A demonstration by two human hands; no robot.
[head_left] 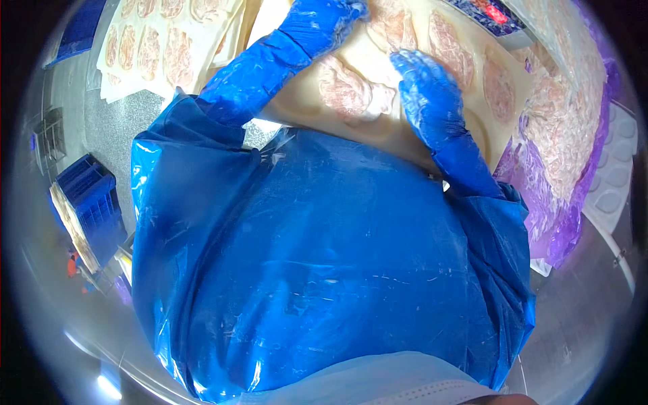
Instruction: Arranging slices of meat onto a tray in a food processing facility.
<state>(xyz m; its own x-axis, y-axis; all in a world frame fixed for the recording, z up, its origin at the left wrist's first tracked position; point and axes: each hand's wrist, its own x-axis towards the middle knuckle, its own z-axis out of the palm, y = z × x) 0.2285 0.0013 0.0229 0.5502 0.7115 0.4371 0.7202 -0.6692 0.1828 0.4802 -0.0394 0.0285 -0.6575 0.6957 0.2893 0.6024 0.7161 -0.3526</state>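
Both hands wear blue gloves smeared with pale residue. My left hand (336,23) is at the top, over the far part of a cream mould board (304,104), its fingers partly cut off by the picture's edge. To the right, my right hand (425,83) lies palm down beside a raw meat piece (390,25), fingertips at its near end. Nearer me, another raw meat piece (349,91) sits between the hands, one end folded and uneven. Flat meat portions (450,48) fill oval hollows on the board's right side. Whether my left hand holds anything is hidden.
At upper left, sheets (197,66) carry rows of flat meat portions. A heap of shredded raw meat (562,131) rests on purple plastic film (567,228) at right, near a grey moulded tray (612,167). A display (486,15) stands at top right; blue crates (93,202) are at left.
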